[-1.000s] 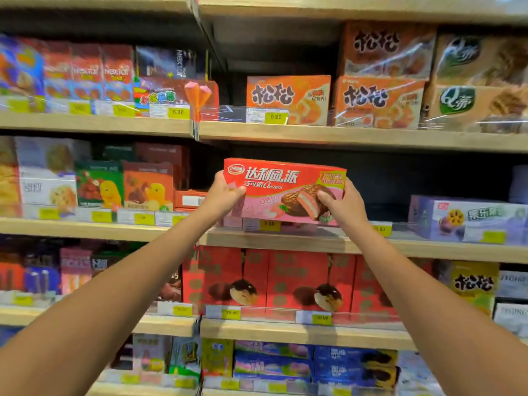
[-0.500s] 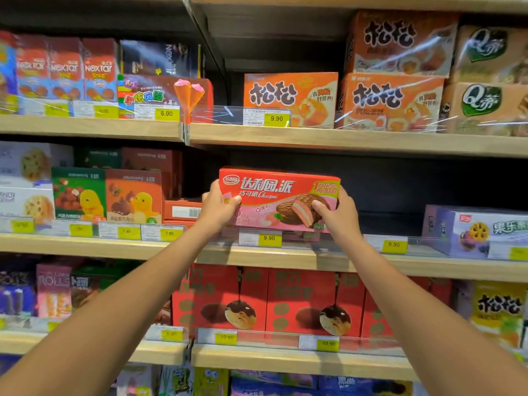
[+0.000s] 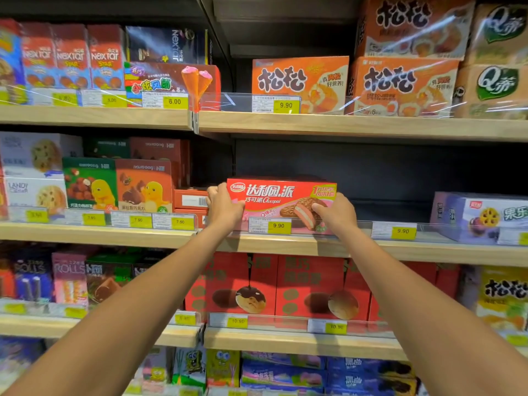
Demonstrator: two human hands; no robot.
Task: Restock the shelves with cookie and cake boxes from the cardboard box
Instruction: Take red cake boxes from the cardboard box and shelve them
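Two hands, left hand (image 3: 225,208) and right hand (image 3: 337,214), fingers clamped on Chocopie box (image 3: 281,197) ends, at middle shelf (image 3: 285,242).

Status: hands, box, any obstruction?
Left hand and right hand grip the red pie box by its ends. Box at shelf front. Nothing blocking.

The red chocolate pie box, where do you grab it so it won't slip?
Grab the red chocolate pie box by its two short ends, one hand from each side. It is long and flat, facing out, so the left hand and right hand clamp it steady.
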